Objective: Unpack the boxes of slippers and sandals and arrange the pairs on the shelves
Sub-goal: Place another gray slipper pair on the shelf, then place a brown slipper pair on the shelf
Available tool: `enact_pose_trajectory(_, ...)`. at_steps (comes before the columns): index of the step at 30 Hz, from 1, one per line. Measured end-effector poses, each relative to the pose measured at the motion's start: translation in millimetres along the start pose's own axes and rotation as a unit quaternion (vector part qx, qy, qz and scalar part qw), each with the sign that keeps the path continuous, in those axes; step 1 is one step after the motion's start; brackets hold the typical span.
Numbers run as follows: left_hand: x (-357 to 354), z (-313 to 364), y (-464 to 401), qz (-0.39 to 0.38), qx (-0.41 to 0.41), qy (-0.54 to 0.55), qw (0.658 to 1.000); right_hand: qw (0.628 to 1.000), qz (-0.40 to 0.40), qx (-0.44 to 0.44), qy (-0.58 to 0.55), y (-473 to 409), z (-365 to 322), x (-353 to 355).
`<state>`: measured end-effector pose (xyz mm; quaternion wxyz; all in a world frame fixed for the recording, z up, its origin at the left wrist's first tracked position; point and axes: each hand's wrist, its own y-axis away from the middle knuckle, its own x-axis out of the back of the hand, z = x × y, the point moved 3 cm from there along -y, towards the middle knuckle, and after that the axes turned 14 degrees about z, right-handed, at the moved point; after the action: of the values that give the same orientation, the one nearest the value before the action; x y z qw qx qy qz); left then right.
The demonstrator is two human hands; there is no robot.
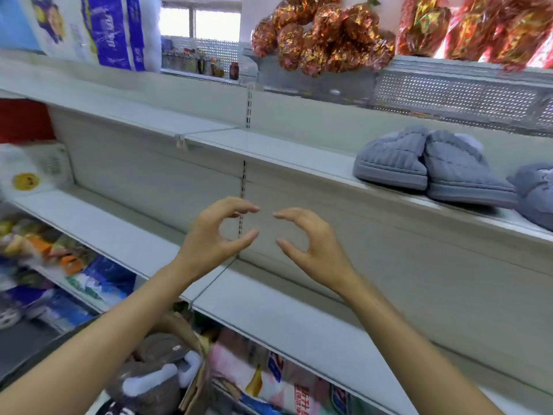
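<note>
While both arms reach up in front of the shelving, the left hand (pixel 217 232) and the right hand (pixel 305 238) hang in mid-air, close together, fingertips pointing at each other but apart. Each has its fingers (pixel 239 206) curved in a loose C with the thumb below, and neither grips anything. Up on the upper shelf (pixel 269 148), to the right, sits a pair of grey slippers (pixel 431 166), side by side and touching, with another grey slipper (pixel 535 193) just beside them at the frame edge. Down below, between the forearms, an open cardboard box (pixel 191 339) holds brown slippers with white lining (pixel 155 378). The middle shelf (pixel 269 313) runs under the hands.
</note>
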<state>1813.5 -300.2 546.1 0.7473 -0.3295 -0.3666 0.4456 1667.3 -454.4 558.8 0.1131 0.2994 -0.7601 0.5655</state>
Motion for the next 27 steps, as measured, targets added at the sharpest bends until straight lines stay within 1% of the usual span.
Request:
enact_pose_trajectory(3, 32.0, -28.8, 36.9, 0.005, 0.055, -0.039, 0.998, 0.996, -0.055, -0.046, -0.051, 15.0, 1.4, -53.9)
enact_pose_trajectory(6, 62.7, -61.9, 78.2, 0.004, 0.107, -0.073, 0.992, 0.988, -0.105, -0.078, -0.078, 29.9, -1.6, -107.1)
enact_pose_trajectory(11, 112.6, -121.7, 152.6, -0.025, 0.227, -0.113, 0.967, 0.969, -0.185, -0.123, -0.112, 61.9, -5.0, -199.4)
enact_pose_trajectory(13, 129.6, -149.3, 184.6, -0.031, 0.282, -0.119, 0.952, 0.957, -0.222, -0.141, -0.121, 79.3, -3.0, -240.0)
enact_pose_trajectory(15, 142.9, -177.4, 216.6, -0.030, 0.347, -0.122, 0.929, 0.943, -0.257, -0.170, -0.124, 99.7, 0.8, -278.8)
enact_pose_trajectory(17, 152.5, -207.5, 250.9, -0.039, 0.393, -0.145, 0.907, 0.925, -0.295, -0.207, -0.119, 122.8, 6.6, -315.7)
enact_pose_trajectory(18, 155.8, -221.7, 267.6, -0.049, 0.408, -0.161, 0.897, 0.914, -0.320, -0.227, -0.109, 134.1, 9.2, -331.4)
enact_pose_trajectory(20, 159.3, -252.2, 303.7, -0.059, 0.464, -0.156, 0.870, 0.890, -0.357, -0.267, -0.101, 157.5, 19.2, -363.6)
enact_pose_trajectory(24, 154.4, -310.1, 371.9, -0.074, 0.583, -0.127, 0.799, 0.849, -0.404, -0.334, -0.066, 198.2, 39.2, -419.8)
enact_pose_trajectory(26, 145.1, -328.2, 386.4, -0.073, 0.631, -0.118, 0.763, 0.824, -0.413, -0.386, -0.041, 216.4, 50.6, -444.2)
enact_pose_trajectory(27, 140.0, -336.1, 392.6, -0.070, 0.658, -0.119, 0.740, 0.813, -0.416, -0.407, -0.030, 228.4, 58.9, -456.5)
